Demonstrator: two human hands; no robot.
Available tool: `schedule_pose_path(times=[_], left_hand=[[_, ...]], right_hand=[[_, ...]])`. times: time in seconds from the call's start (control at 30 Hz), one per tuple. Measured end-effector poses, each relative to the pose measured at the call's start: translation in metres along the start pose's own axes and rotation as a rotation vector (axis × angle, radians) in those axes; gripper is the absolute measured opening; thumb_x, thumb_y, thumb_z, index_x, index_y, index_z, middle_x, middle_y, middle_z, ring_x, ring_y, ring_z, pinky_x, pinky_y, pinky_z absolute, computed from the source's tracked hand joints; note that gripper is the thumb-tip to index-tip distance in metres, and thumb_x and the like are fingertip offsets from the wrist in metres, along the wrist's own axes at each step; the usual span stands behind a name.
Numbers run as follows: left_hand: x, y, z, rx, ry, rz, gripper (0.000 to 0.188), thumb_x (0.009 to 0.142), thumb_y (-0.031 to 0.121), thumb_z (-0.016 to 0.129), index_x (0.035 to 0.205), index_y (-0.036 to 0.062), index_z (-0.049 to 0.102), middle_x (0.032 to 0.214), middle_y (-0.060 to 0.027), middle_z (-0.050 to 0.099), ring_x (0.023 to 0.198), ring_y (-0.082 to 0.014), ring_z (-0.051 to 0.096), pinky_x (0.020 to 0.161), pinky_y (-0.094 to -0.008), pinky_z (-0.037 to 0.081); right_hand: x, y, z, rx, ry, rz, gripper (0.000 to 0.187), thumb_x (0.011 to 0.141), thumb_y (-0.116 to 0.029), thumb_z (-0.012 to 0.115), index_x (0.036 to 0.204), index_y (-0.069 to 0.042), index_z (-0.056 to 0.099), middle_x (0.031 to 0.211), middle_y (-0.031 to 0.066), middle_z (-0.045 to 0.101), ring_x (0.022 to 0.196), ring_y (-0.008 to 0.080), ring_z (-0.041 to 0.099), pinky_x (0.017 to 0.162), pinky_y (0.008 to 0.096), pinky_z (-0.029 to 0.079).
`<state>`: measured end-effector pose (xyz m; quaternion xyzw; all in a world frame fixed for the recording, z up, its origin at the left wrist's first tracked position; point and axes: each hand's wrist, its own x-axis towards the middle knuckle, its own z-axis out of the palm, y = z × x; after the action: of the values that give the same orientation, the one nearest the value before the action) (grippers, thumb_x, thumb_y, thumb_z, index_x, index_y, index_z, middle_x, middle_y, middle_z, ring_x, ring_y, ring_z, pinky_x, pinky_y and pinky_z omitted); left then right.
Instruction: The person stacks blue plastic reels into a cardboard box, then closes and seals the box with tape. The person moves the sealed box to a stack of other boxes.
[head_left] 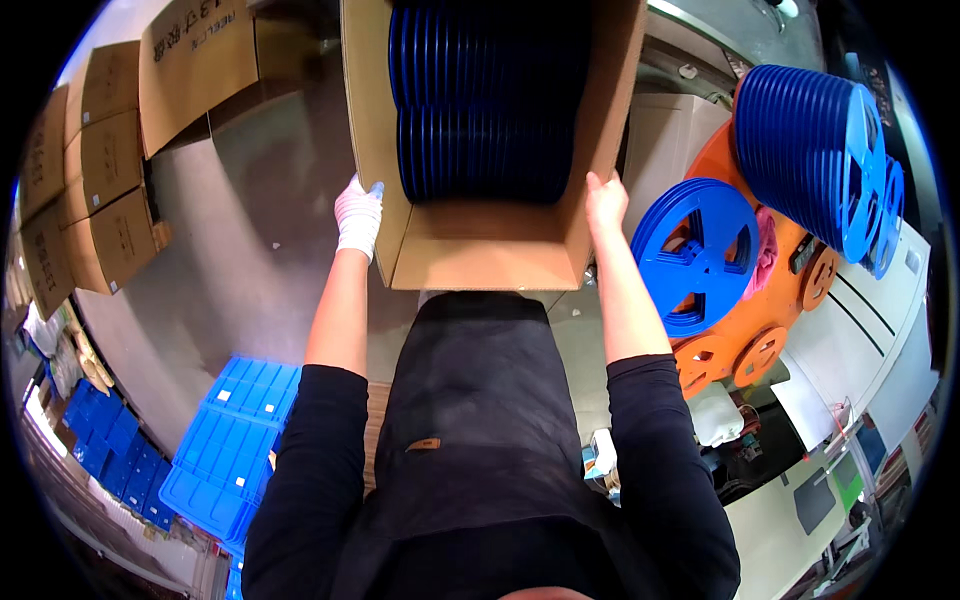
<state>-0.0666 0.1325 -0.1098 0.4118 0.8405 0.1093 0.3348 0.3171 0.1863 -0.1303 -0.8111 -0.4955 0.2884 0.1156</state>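
An open cardboard box [490, 250] is in front of me, holding two rows of blue plastic reels [485, 155] packed on edge. The end of the box nearest me has bare cardboard beside the reels. My left hand [358, 217], in a white glove with a bluish thumb tip, is closed on the box's left wall. On the opposite wall, my bare right hand [606, 205] grips the edge, thumb toward the inside. The fingers of both hands are partly hidden behind the cardboard.
To the right, an orange round surface [708, 158] bears a flat stack of blue reels [695, 250], a long row of reels [800, 150], a pink cloth [765, 250] and a dark handheld device [803, 254]. Blue plastic crates [230, 440] and stacked cardboard boxes [110, 160] stand left.
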Motion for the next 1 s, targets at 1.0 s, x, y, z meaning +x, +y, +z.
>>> schedule_pose_path(times=[1.0], left_hand=[[-0.02, -0.135, -0.005, 0.676, -0.553, 0.286, 0.059, 0.086, 0.037, 0.053, 0.133, 0.0047, 0.042, 0.131, -0.0182, 0.049, 0.122, -0.0341, 0.046, 0.106, -0.0409, 0.033]], right_hand=[[-0.107, -0.007, 0.051, 0.022, -0.093, -0.277, 0.061, 0.084, -0.01, 0.063, 0.138, -0.011, 0.035, 0.14, 0.0149, 0.038, 0.103, 0.025, 0.057, 0.085, 0.0385, 0.048]])
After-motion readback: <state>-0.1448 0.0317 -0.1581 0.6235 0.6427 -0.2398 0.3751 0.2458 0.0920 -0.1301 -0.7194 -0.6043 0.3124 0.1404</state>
